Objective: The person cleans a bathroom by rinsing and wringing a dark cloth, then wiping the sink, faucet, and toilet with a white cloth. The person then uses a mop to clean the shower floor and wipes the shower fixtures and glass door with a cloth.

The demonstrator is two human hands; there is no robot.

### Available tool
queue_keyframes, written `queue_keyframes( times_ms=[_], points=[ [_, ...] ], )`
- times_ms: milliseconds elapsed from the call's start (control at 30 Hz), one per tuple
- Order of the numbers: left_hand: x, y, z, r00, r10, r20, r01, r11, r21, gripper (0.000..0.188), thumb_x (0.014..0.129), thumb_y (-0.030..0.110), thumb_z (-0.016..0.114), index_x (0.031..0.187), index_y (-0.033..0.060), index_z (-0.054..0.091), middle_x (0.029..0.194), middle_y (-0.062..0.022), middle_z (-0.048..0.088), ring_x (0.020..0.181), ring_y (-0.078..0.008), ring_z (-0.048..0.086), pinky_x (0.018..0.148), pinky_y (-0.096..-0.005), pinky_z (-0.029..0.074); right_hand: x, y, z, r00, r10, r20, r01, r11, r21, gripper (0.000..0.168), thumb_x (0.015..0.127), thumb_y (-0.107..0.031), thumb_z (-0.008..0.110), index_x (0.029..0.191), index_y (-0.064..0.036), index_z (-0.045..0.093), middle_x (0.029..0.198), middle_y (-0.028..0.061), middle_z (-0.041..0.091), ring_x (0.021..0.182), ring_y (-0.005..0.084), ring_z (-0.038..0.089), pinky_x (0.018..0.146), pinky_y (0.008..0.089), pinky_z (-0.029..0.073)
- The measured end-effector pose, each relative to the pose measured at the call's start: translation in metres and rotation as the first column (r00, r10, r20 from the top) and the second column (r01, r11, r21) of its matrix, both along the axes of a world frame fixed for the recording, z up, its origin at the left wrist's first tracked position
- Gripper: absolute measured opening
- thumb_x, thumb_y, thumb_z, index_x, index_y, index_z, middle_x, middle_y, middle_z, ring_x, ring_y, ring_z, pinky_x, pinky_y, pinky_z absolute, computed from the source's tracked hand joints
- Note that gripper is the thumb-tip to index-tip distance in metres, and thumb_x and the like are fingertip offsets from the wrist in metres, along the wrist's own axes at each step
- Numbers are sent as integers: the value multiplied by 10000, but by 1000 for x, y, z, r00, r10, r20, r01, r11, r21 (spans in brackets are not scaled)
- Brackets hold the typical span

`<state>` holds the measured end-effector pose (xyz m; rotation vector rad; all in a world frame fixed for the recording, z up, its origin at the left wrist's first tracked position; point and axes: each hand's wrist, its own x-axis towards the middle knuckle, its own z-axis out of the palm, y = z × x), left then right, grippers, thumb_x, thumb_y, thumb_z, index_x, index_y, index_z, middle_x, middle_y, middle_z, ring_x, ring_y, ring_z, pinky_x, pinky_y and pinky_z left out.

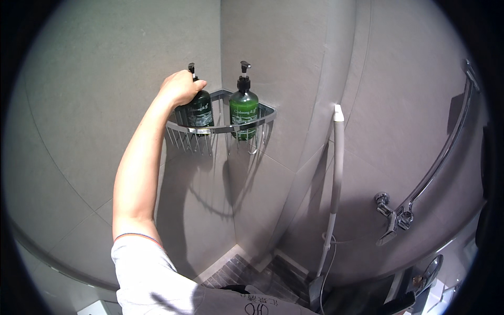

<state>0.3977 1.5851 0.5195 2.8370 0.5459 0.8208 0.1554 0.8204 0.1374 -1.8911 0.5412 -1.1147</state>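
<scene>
My left hand (pixel 182 87) is wrapped around the neck and shoulder of a dark green pump bottle (pixel 200 112), with the thumb on the near side and most of the fingers hidden. The bottle stands upright in a chrome wire corner basket (pixel 232 128) fixed to the walls. Right of it, apart from my hand, is a second pump bottle (pixel 244 107), lighter green and part filled. Both bottles have black pump heads and printed labels. My right hand is out of view.
Grey tiled walls (pixel 267 51) meet behind the basket. A long-handled cleaning tool (pixel 337 165) leans upright to the right, with a thin white cord (pixel 334 260) beside it. Farther right are a chrome shower mixer (pixel 390 218) and a chrome riser pipe (pixel 445 153). Dark floor tiles (pixel 232 273) lie below.
</scene>
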Motion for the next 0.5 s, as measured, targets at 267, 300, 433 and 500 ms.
queue_keyframes(
  times_ms=[267, 300, 433, 500],
  points=[
    [-27, 10, 0, 983, -166, 78, 178, 964, -198, 452, 776, 424, 617, 866, -17, 662, 838, -187, 658, 837, -281, 641, 752, -392, 472, 1, 19, -4, 994, -5, -107, 9, 999, 37, 195, 852, -207, 495, 927, -31, 528, 867, 89, 544, 809, 215, 503, 715, 342, 417],
    [-35, 7, 3, 981, -85, 173, 104, 989, -105, 455, 779, 425, 614, 892, -14, 655, 833, -180, 658, 824, -278, 640, 746, -385, 472, 1, 21, -5, 993, 0, -115, 5, 999, 44, 202, 853, -207, 496, 946, -30, 529, 883, 90, 545, 824, 215, 505, 728, 341, 416],
    [-79, -65, -6, 816, -112, 567, 194, 977, -87, 361, 823, 317, 607, 962, -16, 620, 821, -108, 637, 801, -167, 607, 719, -281, 456, -6, 20, -10, 987, -17, -160, 25, 998, 49, 240, 861, -205, 497, 1018, -28, 532, 949, 93, 551, 888, 216, 513, 779, 336, 410],
    [-85, -115, -48, 657, -362, 661, 595, 787, -161, 194, 832, 165, 609, 927, -4, 610, 766, -67, 629, 706, -125, 591, 621, -250, 460, -24, 19, -10, 977, -44, -209, 55, 997, 48, 263, 864, -204, 498, 1055, -27, 533, 981, 95, 554, 919, 217, 517, 804, 333, 406]
  ],
)
